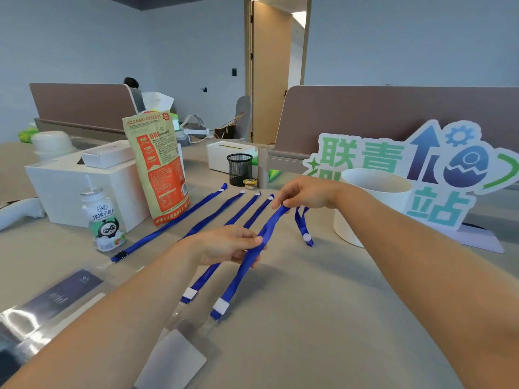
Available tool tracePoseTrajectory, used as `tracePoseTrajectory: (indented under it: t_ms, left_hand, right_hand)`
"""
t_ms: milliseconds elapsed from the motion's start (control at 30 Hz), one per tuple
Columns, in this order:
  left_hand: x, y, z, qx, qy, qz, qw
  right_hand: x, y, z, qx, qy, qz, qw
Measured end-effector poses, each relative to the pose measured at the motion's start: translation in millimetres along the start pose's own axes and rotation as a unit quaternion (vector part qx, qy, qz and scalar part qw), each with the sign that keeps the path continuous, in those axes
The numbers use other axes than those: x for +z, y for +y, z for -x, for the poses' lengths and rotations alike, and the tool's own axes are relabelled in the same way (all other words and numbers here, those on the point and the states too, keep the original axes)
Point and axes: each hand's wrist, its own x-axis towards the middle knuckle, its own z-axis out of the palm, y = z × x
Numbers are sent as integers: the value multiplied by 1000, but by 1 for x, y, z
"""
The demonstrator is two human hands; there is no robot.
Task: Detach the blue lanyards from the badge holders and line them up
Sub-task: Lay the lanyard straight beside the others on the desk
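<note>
Several blue lanyards lie side by side on the grey table, running away from me; the leftmost lanyard (174, 220) ends in a black clip. My left hand (227, 245) pinches the middle of another blue lanyard (247, 262), and my right hand (306, 192) pinches its far part, holding it stretched just above the table. Its far end with a white button (306, 237) hangs down past my right hand. Its near end has a white patch (220, 306) and meets a clear badge holder (179, 357). More badge holders (53, 301) lie at the lower left.
A drink bottle (104, 220), a standing snack bag (158, 167) and a white box (70, 186) crowd the left. A white cup (373, 203) and a colourful sign (421, 169) stand at the right. A black mesh cup (239, 169) sits behind the lanyards.
</note>
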Motion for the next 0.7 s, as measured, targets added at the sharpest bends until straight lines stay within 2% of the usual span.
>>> tracePoseTrajectory:
  t_ms: [100, 333, 433, 567, 700]
  left_hand:
    - [-7, -8, -3, -14, 26, -30, 999]
    - [-10, -22, -4, -61, -2, -26, 998]
    - [-9, -20, -5, -78, 36, -124, 989]
    - [-9, -20, 0, -107, 51, -312, 943]
    - [-7, -21, 10, -126, 11, -363, 923]
  right_hand:
    - [12, 1, -23, 5, -21, 96, 995]
    - [37, 9, -48, -27, 9, 148, 989]
    - [44, 19, -57, -24, 17, 183, 983]
    - [55, 34, -67, -4, 33, 204, 978]
    - [67, 41, -76, 0, 21, 241, 970]
